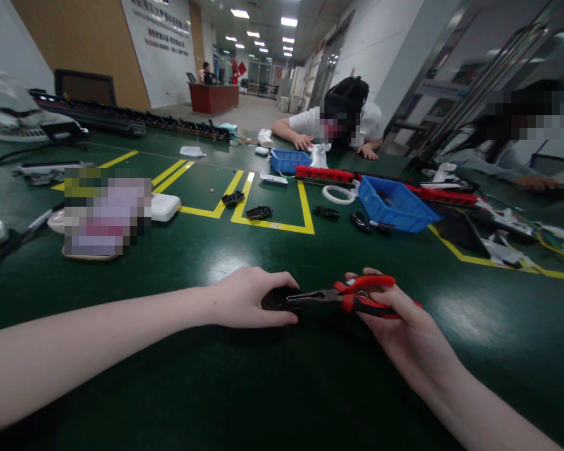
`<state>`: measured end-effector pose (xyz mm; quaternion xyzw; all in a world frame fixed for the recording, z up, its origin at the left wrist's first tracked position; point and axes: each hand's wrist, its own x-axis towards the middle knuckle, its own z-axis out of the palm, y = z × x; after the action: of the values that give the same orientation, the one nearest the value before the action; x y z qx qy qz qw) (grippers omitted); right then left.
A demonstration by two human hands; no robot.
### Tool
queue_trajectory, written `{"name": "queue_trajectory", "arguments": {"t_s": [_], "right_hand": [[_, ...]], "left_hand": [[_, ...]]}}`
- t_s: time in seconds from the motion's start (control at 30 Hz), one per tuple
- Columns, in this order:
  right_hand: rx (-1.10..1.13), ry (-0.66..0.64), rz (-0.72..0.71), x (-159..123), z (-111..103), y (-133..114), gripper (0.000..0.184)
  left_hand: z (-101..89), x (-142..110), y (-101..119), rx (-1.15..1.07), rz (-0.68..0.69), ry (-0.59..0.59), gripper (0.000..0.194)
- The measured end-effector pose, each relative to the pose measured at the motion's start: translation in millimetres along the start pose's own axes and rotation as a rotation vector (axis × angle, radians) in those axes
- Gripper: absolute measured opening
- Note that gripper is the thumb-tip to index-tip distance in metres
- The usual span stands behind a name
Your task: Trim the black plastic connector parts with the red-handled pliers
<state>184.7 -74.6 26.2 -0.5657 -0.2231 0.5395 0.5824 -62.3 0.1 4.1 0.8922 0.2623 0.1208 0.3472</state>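
Note:
My left hand (249, 297) grips a small black plastic part (275, 299) between thumb and fingers, just above the green table (178, 376). From the right, my right hand (399, 313) is closed round the red and black handles of needle-nose pliers (364, 294). The tips of the pliers reach the right end of the black part; whether they pinch something there is too small to tell. Beyond my hands, similar black parts lie on the table, among them one (259, 212) inside the yellow tape outline (272, 224) and another (326, 212) to its right.
A large blue bin (397, 210) stands at the right, beside a white tape ring (338, 195). Farther back is a smaller blue bin (289, 161). A phone (108, 216) and a white case (163, 207) lie at the left. Two people sit across the table.

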Motion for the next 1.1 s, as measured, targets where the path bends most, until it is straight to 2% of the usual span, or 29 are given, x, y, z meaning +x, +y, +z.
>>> {"name": "queue_trajectory", "arguments": {"t_s": [0.37,0.67,1.1], "right_hand": [[0.057,0.012,0.036,-1.1,0.9,-2.4,0.035],[0.011,-0.044,0.041,-2.7,-0.3,1.8,0.041],[-0.021,-0.033,-0.017,2.6,-4.7,6.6,0.038]], "left_hand": [[1.7,0.1,-2.0,0.025,0.035,0.009,0.04],[1.0,0.0,-2.2,0.024,0.041,-0.001,0.04],[0.3,-0.7,0.1,0.037,0.031,0.002,0.041]]}}
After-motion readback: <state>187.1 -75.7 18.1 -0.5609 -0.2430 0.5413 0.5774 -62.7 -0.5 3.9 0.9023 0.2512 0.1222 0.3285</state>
